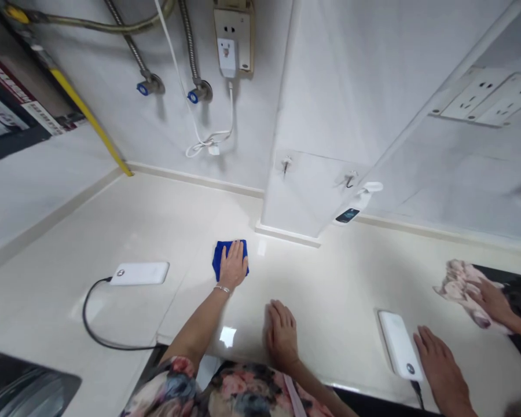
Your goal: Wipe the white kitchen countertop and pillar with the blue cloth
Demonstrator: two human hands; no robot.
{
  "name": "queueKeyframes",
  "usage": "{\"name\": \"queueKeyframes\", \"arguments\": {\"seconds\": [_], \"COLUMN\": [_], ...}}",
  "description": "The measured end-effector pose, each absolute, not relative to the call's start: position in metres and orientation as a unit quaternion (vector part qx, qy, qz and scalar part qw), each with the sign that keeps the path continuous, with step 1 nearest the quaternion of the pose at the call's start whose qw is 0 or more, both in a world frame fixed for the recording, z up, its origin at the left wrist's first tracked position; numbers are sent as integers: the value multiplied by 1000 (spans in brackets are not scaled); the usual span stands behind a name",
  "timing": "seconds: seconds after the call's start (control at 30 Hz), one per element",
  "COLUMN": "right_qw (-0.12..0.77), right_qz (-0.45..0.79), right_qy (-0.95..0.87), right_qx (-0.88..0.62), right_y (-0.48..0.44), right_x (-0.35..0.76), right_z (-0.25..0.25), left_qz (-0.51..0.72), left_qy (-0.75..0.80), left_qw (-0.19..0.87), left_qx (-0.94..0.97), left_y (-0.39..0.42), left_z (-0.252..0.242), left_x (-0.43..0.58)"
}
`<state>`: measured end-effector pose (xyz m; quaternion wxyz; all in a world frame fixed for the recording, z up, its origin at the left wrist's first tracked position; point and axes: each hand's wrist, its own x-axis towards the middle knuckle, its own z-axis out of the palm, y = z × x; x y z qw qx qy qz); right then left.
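My left hand (233,266), with a thin bracelet at the wrist, presses down on a folded blue cloth (217,259) on the cream countertop (321,289). Its fingers point toward the back wall and cover part of the cloth, with the thumb along the left side. Nearer the counter's front edge, my right hand (282,335) rests on the surface with fingers extended and close together, holding nothing. Left of the blue cloth lies a white power bank (140,273) with a black cable (87,321).
At right, another person's hand (495,302) is on a pink cloth (458,284); their other hand (445,370) lies beside a second white power bank (400,346). A wall pillar (308,197) juts out behind my hands. A yellow pipe (89,119) meets the counter at back left.
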<state>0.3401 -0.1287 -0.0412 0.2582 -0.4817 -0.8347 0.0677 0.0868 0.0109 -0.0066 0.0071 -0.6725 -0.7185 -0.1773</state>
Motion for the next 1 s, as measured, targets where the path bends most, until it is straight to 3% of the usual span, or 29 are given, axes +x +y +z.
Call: {"name": "queueKeyframes", "arguments": {"seconds": [0.57,1.0], "right_qw": [263,362], "right_qz": [66,112], "right_qy": [-824,-749], "right_qx": [-497,-543], "right_y": [-134,-127], "right_x": [334,333], "right_z": [-36,-30], "left_qz": [-219,-240], "left_qy": [-640,-609], "left_qw": [-45,-64], "left_qx": [-735,-753], "left_y": [126,212], "left_z": [-1,-4], "left_x": [48,46]}}
